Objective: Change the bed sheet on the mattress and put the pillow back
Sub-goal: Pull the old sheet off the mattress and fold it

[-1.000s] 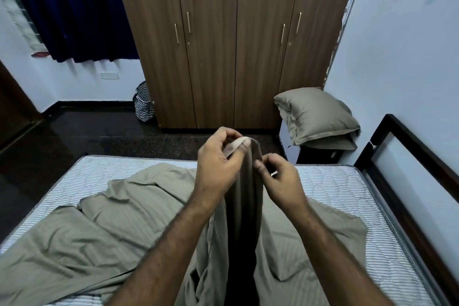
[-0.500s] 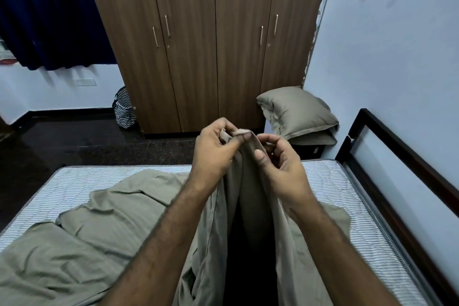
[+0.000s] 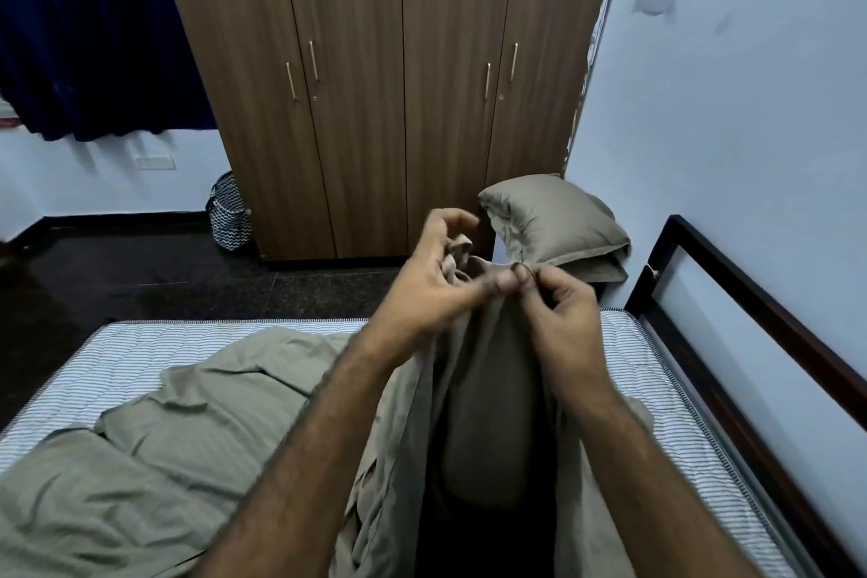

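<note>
Bed sheet (image 3: 197,427): plain olive-grey cloth with a faint woven stripe, lying crumpled over the near and left part of the mattress (image 3: 197,338), whose blue-and-white striped quilted top shows bare along the far edge and the right edge. One portion of the sheet is lifted above the mattress near its right half, hanging in long vertical folds with a dark hollow between them; a paler hemmed edge shows at the top of the raised part.

Left hand (image 3: 436,277): fingers curled, thumb and forefinger pinching the raised hem, a bunch of cloth gathered under the palm. Right hand (image 3: 558,300): fingertips (image 3: 520,273) pinching the same hem just beside the left thumb, remaining fingers bent inward.

Pillow (image 3: 553,221): in a matching olive-grey case with a flanged border, resting off the bed beyond the mattress's far right corner, against the wall and beside the wooden wardrobe (image 3: 389,85). Dark headboard frame (image 3: 750,296) along the right edge.

No brand, label or legible writing is visible.
</note>
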`<state>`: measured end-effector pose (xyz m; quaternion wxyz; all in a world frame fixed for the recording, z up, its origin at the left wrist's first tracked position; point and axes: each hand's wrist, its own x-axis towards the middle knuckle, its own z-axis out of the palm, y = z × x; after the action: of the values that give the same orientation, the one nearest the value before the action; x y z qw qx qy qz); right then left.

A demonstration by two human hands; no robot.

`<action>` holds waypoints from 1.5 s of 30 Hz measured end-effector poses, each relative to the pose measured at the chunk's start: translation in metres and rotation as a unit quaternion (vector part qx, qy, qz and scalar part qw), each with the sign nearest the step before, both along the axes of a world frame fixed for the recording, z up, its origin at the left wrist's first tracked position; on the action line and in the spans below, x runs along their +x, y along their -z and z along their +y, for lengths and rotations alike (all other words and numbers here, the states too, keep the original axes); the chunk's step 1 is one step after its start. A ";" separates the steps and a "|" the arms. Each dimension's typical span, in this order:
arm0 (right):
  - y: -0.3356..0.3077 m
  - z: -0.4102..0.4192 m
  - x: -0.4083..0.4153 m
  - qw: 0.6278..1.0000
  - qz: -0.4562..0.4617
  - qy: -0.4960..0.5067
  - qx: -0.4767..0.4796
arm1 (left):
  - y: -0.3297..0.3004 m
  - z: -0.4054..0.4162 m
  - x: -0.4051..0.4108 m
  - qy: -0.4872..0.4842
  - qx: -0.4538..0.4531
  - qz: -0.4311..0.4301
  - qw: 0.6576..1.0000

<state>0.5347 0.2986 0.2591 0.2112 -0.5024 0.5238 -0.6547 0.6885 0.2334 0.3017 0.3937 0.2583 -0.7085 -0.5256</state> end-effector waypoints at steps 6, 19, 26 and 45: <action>-0.028 -0.005 0.004 0.994 0.107 -0.011 -0.007 | 0.002 -0.004 0.000 -0.110 -0.162 -0.110 0.975; 0.034 -0.013 0.011 0.997 0.057 0.039 0.039 | -0.032 -0.010 -0.004 -0.110 0.091 0.160 0.977; -0.054 -0.024 -0.002 0.994 0.077 -0.014 -0.072 | -0.035 -0.011 0.007 -0.025 -0.044 -0.102 0.994; 0.009 -0.050 -0.044 0.991 0.061 0.057 0.104 | -0.082 -0.014 -0.040 -0.004 0.232 0.256 0.939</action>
<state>0.4911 0.2488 0.2499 0.1922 -0.4857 0.6290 -0.5758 0.6489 0.2197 0.3834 0.4931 0.2018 -0.4414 -0.7220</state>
